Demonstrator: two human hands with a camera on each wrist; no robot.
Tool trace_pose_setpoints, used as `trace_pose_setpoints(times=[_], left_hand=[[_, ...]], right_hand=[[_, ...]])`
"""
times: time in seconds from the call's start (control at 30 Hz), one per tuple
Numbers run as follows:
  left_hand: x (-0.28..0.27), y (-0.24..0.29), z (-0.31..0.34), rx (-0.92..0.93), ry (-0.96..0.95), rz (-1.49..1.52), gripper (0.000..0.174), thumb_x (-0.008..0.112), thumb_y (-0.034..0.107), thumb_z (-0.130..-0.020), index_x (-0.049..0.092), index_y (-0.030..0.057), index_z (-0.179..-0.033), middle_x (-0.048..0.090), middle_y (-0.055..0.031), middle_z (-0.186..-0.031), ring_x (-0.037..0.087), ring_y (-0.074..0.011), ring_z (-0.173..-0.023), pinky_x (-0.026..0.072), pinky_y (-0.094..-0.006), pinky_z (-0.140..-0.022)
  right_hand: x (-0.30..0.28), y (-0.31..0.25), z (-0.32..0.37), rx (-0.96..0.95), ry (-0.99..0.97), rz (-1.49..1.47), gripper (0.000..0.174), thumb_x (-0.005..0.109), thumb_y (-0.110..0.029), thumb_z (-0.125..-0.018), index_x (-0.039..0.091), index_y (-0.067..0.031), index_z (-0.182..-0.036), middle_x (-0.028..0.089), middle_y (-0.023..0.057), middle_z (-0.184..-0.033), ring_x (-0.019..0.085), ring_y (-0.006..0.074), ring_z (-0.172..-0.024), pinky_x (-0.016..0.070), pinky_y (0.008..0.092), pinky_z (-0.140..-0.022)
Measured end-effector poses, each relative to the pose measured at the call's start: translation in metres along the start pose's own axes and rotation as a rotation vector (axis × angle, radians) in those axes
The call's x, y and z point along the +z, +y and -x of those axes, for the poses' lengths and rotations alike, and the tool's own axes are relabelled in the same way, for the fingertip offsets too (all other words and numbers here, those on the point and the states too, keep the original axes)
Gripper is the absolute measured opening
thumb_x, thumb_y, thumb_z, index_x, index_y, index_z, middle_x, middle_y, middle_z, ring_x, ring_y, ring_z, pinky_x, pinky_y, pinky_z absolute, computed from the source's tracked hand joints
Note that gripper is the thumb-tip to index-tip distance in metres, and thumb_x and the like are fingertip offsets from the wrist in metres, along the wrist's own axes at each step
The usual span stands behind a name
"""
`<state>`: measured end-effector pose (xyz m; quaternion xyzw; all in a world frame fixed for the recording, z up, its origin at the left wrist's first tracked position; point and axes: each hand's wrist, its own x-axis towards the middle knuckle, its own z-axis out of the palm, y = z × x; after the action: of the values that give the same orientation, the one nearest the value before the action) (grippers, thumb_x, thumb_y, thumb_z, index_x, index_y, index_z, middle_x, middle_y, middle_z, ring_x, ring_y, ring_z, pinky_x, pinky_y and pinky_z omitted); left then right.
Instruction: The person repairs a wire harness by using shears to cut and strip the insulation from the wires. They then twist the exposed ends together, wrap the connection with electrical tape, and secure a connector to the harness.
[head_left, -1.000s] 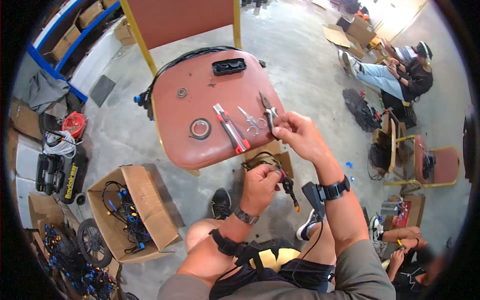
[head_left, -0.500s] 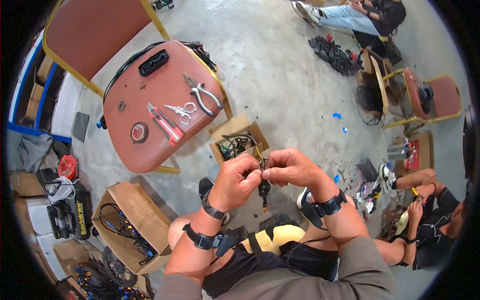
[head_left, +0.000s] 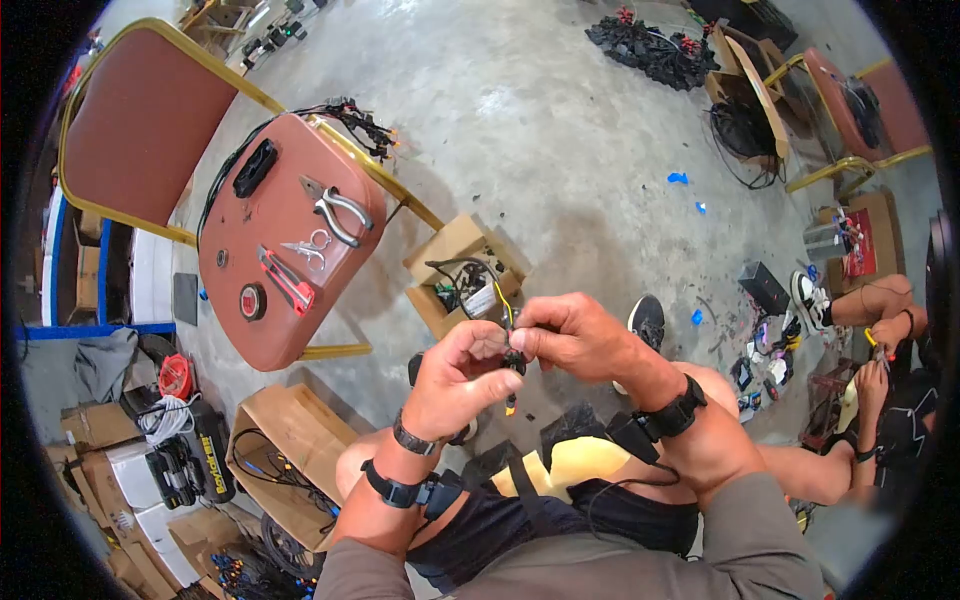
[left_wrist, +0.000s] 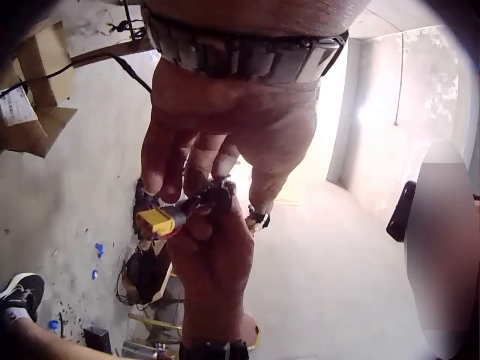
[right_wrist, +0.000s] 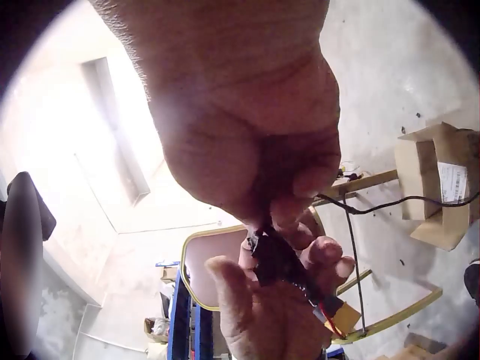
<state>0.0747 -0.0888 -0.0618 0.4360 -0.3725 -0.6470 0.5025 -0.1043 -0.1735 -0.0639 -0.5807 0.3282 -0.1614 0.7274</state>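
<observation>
My right hand (head_left: 570, 335) pinches a wiring harness (head_left: 514, 362) between thumb and fingertips, in front of my body. The harness has a black wrapped section (right_wrist: 279, 261) and a yellow connector (left_wrist: 156, 222) at its lower end. A yellow wire and a black cable run up from it toward the small carton. My left hand (head_left: 455, 385) is right beside it, thumb held apart from the fingers. In the right wrist view, the wrapped section lies across the left fingers (right_wrist: 330, 262), with the thumb off it.
On the chair seat (head_left: 285, 340) lie pliers (head_left: 345, 220), small scissors (head_left: 312, 248), a red utility knife (head_left: 288, 280) and a tape roll (head_left: 252, 302). A small carton (head_left: 440, 245) of cables stands ahead, a larger carton (head_left: 290, 415) at left. Another person (head_left: 890, 370) sits at right.
My right hand has come from the pliers on the seat to the harness. The left hand has gone from gripping the harness to a spread thumb. The view has swung right.
</observation>
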Motion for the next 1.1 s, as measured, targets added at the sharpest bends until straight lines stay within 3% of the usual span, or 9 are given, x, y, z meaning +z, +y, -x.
trace_pose_setpoints(times=[0.03, 0.13, 0.27, 0.33, 0.53, 0.6, 0.7, 0.8, 1.1], left_hand=[[-0.003, -0.010, 0.002, -0.005, -0.033, 0.002, 0.042, 0.073, 0.000, -0.078, 0.050, 0.0013, -0.114, 0.058, -0.0030, -0.098, 0.055, -0.0104, -0.088, 0.0501, -0.0283, -0.074], [0.003, -0.013, 0.006, -0.047, 0.034, -0.005, 0.039, 0.072, -0.001, -0.078, 0.052, 0.0009, -0.112, 0.059, -0.0040, -0.098, 0.056, -0.0103, -0.086, 0.0504, -0.0270, -0.074], [-0.005, -0.007, 0.006, -0.038, -0.014, -0.081, 0.039, 0.071, -0.001, -0.079, 0.052, 0.0008, -0.112, 0.061, -0.0056, -0.098, 0.057, -0.0107, -0.083, 0.0505, -0.0262, -0.074], [-0.006, -0.007, 0.007, 0.050, 0.002, -0.069, 0.035, 0.066, -0.005, -0.079, 0.053, 0.0000, -0.111, 0.062, -0.0082, -0.097, 0.059, -0.0117, -0.083, 0.0511, -0.0262, -0.071], [-0.014, -0.003, 0.009, 0.025, 0.109, 0.087, 0.033, 0.052, -0.010, -0.079, 0.054, -0.0013, -0.110, 0.064, -0.0113, -0.098, 0.061, -0.0147, -0.082, 0.0509, -0.0257, -0.069], [-0.013, -0.002, 0.010, 0.038, 0.134, 0.093, 0.033, 0.052, -0.009, -0.079, 0.054, -0.0012, -0.110, 0.064, -0.0113, -0.098, 0.062, -0.0151, -0.080, 0.0506, -0.0252, -0.067], [-0.014, -0.003, 0.012, 0.061, 0.166, 0.115, 0.033, 0.052, -0.009, -0.078, 0.054, -0.0011, -0.111, 0.064, -0.0116, -0.098, 0.062, -0.0156, -0.078, 0.0497, -0.0243, -0.063], [-0.012, -0.006, 0.013, 0.090, 0.202, 0.152, 0.035, 0.053, -0.009, -0.078, 0.055, -0.0009, -0.112, 0.064, -0.0122, -0.098, 0.062, -0.0155, -0.077, 0.0479, -0.0234, -0.059], [-0.011, -0.012, 0.011, 0.135, 0.193, 0.358, 0.038, 0.053, -0.008, -0.078, 0.056, -0.0006, -0.115, 0.064, -0.0163, -0.094, 0.059, -0.0147, -0.067, 0.0432, -0.0228, -0.052]], right_hand=[[-0.001, 0.001, 0.000, -0.005, 0.012, 0.013, 0.020, 0.061, -0.020, -0.091, 0.061, -0.0015, -0.084, 0.058, 0.0004, -0.067, 0.054, 0.0075, -0.060, 0.0450, 0.0239, -0.052], [-0.003, 0.003, 0.001, -0.009, 0.012, 0.010, 0.020, 0.060, -0.020, -0.091, 0.060, -0.0015, -0.083, 0.058, 0.0003, -0.067, 0.054, 0.0076, -0.061, 0.0444, 0.0239, -0.052], [-0.006, -0.006, -0.003, 0.076, 0.002, -0.183, 0.021, 0.059, -0.022, -0.092, 0.059, -0.0029, -0.083, 0.060, 0.0000, -0.069, 0.054, 0.0069, -0.060, 0.0432, 0.0228, -0.050], [-0.006, -0.003, -0.004, 0.102, -0.016, -0.228, 0.021, 0.058, -0.022, -0.093, 0.059, -0.0038, -0.083, 0.061, 0.0001, -0.070, 0.054, 0.0067, -0.060, 0.0427, 0.0223, -0.049], [0.005, 0.007, -0.012, 0.059, -0.057, -0.412, 0.011, 0.059, -0.016, -0.089, 0.061, -0.0061, -0.087, 0.062, 0.0010, -0.073, 0.055, 0.0080, -0.059, 0.0415, 0.0220, -0.049], [0.016, 0.009, -0.011, 0.150, 0.034, -0.692, 0.005, 0.058, -0.011, -0.086, 0.060, -0.0060, -0.087, 0.060, 0.0012, -0.071, 0.053, 0.0084, -0.057, 0.0390, 0.0222, -0.047], [0.022, 0.014, -0.015, 0.091, -0.007, -0.793, 0.005, 0.055, -0.009, -0.084, 0.058, -0.0059, -0.086, 0.055, 0.0005, -0.066, 0.047, 0.0081, -0.052, 0.0334, 0.0226, -0.044], [0.020, 0.010, -0.017, 0.145, -0.083, -0.750, 0.004, 0.051, -0.008, -0.082, 0.052, -0.0040, -0.082, 0.045, 0.0013, -0.058, 0.038, 0.0110, -0.046, 0.0280, 0.0263, -0.044], [0.024, 0.005, -0.018, 0.211, -0.110, -0.691, 0.008, 0.051, -0.009, -0.081, 0.047, -0.0049, -0.076, 0.042, 0.0005, -0.056, 0.034, 0.0089, -0.044, 0.0234, 0.0255, -0.042]])
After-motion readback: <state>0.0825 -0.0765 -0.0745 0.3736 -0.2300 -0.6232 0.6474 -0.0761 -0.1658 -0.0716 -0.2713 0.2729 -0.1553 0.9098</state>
